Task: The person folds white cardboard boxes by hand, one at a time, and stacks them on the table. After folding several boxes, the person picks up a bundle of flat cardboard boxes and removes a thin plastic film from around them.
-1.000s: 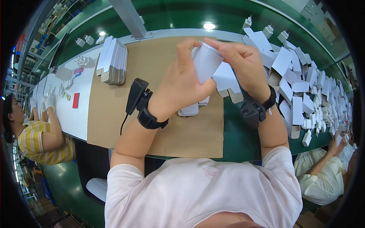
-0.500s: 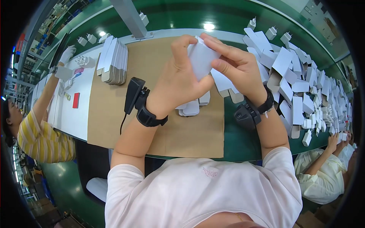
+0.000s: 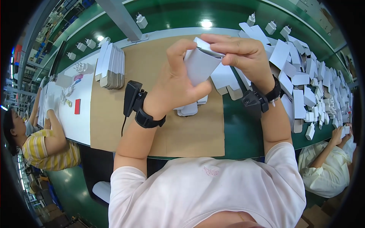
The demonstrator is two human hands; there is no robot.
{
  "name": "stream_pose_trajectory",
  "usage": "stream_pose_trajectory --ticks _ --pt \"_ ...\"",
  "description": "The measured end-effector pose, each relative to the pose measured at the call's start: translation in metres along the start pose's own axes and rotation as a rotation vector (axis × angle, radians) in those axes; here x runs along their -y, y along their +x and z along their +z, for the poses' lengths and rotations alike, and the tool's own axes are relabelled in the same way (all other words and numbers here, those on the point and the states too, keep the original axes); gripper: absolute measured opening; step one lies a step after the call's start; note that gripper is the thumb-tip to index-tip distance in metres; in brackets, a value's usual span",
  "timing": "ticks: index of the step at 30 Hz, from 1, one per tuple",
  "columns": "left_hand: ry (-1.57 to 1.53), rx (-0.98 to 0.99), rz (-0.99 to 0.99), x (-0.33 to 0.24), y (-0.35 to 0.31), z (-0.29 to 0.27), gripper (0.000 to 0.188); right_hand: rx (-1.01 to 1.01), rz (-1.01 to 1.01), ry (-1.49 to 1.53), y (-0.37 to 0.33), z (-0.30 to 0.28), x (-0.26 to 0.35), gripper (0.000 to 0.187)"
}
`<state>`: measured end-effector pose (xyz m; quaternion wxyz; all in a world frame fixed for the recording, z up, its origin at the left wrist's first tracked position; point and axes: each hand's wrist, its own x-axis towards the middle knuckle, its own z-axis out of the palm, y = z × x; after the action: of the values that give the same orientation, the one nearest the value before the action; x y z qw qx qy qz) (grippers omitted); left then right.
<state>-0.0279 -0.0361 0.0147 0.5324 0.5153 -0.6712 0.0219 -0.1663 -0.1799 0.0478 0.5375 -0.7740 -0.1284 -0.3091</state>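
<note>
A small white folding carton point(image 3: 201, 65) is held up in front of me over the table. My left hand point(image 3: 172, 81) is wrapped round its sides, thumb on one side and fingers on the other. My right hand point(image 3: 247, 59) is closed at the far end, its fingers and thumb on the end flap, which stands partly raised. A dark gap shows beneath that flap; what lies inside is hidden. Below my left hand, a few flattened white cartons point(image 3: 187, 110) rest on the brown sheet point(image 3: 182, 138), partly covered by the hand.
Stacked flat cartons point(image 3: 110, 66) stand at the left. Opened cartons point(image 3: 280, 53) and white chargers point(image 3: 310, 131) crowd the right. More chargers point(image 3: 270, 27) stand on the green belt point(image 3: 182, 19) behind a grey post point(image 3: 121, 19). Co-workers sit on both sides.
The carton has tilted, so its flapped end now shows. My right hand has moved slightly right and up along that end. The co-worker at left has drawn an arm back.
</note>
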Motion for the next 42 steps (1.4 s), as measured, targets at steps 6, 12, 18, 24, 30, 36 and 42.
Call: stream_pose_trajectory --ticks 6,12,18,24,30,36,42 --pt "0.017 -0.066 0.016 -0.005 0.003 0.003 0.069 -0.248 0.126 0.031 0.0 0.018 0.011 0.03" --pt "0.247 -0.193 0.066 -0.007 0.007 -0.007 0.067 -0.322 0.216 -0.056 -0.003 0.013 0.02 0.022" --pt "0.406 -0.213 0.184 -0.011 0.01 -0.006 0.067 -0.488 0.182 0.101 0.0 0.037 0.031 0.032" --pt "0.389 -0.197 0.141 -0.002 0.005 0.0 0.066 -0.444 0.199 -0.013 -0.003 0.031 0.028 0.027" --pt "0.197 -0.144 0.042 -0.002 0.003 0.002 0.066 -0.312 0.201 -0.089 -0.002 0.021 0.016 0.013" --pt "0.098 -0.109 0.002 -0.013 0.008 -0.005 0.068 -0.273 -0.184 -0.597 0.0 0.025 0.01 0.031" --pt "0.052 -0.067 -0.065 -0.013 0.005 -0.005 0.067 -0.248 -0.29 -0.608 0.0 0.026 0.004 0.029"
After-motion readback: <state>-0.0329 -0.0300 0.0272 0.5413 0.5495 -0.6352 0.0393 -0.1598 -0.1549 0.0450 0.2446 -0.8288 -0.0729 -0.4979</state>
